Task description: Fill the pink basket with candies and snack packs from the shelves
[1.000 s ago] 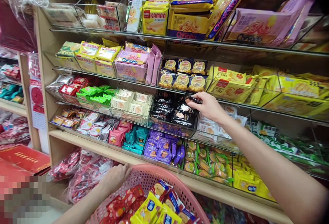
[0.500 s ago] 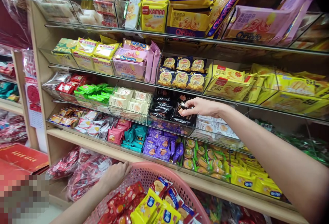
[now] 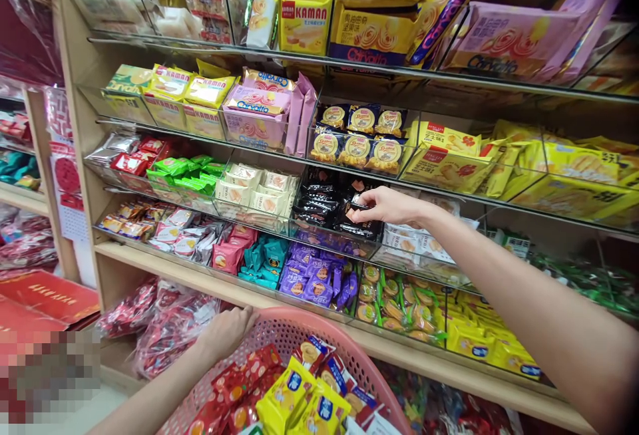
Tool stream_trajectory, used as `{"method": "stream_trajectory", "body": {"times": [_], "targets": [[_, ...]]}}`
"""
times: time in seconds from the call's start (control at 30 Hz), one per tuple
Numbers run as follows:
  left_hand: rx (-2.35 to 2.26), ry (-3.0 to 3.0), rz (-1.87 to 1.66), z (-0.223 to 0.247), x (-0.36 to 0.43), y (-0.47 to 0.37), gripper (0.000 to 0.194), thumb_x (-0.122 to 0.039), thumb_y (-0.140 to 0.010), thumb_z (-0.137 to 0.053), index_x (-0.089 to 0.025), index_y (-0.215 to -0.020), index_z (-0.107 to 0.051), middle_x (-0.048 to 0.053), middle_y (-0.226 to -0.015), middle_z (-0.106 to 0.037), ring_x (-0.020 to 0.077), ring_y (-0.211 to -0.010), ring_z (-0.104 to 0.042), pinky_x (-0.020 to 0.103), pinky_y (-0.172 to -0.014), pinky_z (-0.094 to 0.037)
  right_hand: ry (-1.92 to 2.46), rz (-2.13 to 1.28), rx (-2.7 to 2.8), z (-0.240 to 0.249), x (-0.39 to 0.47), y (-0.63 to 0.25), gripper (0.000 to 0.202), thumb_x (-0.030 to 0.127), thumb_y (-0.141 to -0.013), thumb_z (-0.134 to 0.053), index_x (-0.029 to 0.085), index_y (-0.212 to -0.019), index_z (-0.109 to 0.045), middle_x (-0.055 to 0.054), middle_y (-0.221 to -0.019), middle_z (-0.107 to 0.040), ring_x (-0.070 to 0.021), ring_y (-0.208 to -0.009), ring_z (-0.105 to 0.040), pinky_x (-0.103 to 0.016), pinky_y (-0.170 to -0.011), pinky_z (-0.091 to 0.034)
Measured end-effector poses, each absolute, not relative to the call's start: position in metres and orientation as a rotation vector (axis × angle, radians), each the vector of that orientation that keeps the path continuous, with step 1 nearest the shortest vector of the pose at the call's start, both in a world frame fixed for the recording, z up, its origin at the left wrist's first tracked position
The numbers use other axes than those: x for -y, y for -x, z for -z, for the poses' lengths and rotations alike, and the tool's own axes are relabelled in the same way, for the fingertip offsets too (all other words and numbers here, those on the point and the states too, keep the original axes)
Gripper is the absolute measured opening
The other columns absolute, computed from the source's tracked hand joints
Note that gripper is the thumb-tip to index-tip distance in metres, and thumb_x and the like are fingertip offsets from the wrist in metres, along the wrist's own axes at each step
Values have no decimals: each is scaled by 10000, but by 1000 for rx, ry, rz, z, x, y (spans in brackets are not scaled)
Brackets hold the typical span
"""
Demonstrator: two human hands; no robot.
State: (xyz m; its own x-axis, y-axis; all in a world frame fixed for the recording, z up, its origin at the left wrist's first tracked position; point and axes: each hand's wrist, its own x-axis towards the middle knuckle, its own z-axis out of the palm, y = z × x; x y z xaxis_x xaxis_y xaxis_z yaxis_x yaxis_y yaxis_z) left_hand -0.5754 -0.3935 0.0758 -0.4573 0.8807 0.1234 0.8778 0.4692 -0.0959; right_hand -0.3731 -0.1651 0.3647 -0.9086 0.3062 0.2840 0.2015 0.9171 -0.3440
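My left hand [image 3: 228, 330] is closed on the rim of a pink perforated basket [image 3: 344, 335] at the bottom centre. Inside the basket lie red packets [image 3: 234, 385], yellow packets [image 3: 285, 392] and blue-and-white ones. Higher up, my right hand [image 3: 382, 207] reaches into a clear shelf bin of black packets [image 3: 317, 202]. Its thumb and fingers are bent around the upper part of one black packet [image 3: 360, 227], which is partly hidden by the fingers.
White packets [image 3: 402, 239] fill the bin right of the black ones, cream packets [image 3: 259, 189] the bin left. Purple packets [image 3: 312, 275] lie below. A wooden shelf edge [image 3: 419, 355] runs behind the basket. Red boxes [image 3: 44, 302] stand at the left.
The view has shifted slightly. My right hand stays at the black packets, its fingers a little lower against them. My left hand still holds the basket rim.
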Motion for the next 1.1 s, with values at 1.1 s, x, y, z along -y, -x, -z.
{"method": "stream_trajectory", "body": {"times": [1.1], "targets": [[2566,1535,-34,-85,395,567,457,-379,-910,-170,-99,-1028,-513,164,-778,-659,294,-745,-657,390,-610,-495,367,-236,2465,-334,166,360,584,426,-597,-674,175,-1097,-505,-51,-925,-600,-212,-863,-545,-357,-766,-426]]}}
